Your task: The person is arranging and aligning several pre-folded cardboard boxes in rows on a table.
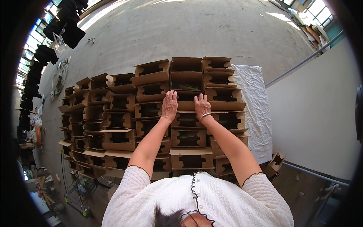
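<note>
Many open brown cardboard boxes [151, 73] with cut-out windows stand packed in rows on a table in front of me. My left hand [169, 105] lies flat, fingers together, on the top flap of a box in the middle row [186, 100]. My right hand [202, 106], with a silver bangle at the wrist, rests on the same box's right side. Both hands press down on the cardboard and grip nothing. Dark items show inside several boxes.
A white cloth [254, 98] covers the table's right end. A loose box [275, 163] sits low at the right by a grey wall [314, 113]. More stacked boxes [81, 125] fill the left. Concrete floor [196, 30] lies beyond; a wire cart [77, 187] stands lower left.
</note>
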{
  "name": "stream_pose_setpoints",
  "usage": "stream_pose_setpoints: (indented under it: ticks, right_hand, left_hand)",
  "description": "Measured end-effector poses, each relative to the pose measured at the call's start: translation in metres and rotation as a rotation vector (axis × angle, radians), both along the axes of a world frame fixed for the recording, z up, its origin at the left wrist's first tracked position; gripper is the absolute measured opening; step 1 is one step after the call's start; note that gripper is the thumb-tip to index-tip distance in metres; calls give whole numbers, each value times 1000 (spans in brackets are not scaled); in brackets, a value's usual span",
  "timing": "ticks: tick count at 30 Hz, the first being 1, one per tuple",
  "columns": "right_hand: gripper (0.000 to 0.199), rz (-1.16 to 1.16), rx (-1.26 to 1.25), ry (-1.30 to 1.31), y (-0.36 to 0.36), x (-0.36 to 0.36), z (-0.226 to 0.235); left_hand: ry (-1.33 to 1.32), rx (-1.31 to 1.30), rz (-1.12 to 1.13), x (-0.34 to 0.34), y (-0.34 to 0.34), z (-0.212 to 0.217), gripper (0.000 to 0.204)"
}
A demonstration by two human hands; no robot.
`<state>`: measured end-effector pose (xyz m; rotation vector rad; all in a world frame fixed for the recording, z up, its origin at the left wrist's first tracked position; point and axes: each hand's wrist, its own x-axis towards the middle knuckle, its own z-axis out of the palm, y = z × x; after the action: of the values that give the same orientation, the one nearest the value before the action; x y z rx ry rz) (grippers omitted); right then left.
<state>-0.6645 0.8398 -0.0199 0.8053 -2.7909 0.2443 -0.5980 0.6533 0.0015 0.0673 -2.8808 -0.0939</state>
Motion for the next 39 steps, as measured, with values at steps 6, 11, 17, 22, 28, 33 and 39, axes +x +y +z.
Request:
stream_pose_setpoints:
  ticks: [6,11,17,22,28,33,39]
  right_hand:
    - [30,-6,-188,141,-1,-3,3]
    - [25,67,-64,32,-1,-1,9]
    - [9,109,18,6,2,-2,-12]
    - [12,90,-57,94,2,-8,-5]
    - [90,24,-218,-72,-8,-11,24]
    - [128,-223,-112,-323,-25,-34,42]
    - [129,-238,49,-393,-36,-57,39]
  left_hand:
    - [8,77,22,-3,5,-8,67]
    - [-149,-5,-10,0,-1,-25,41]
    - [-96,32,34,-13,-6,-33,57]
    - [-2,382,172,-39,9,7,102]
    - [-335,471,159,-54,-15,-7,76]
    - [-422,424,108,-64,-16,4,51]
    - [-456,297,64,-69,-15,-22,52]
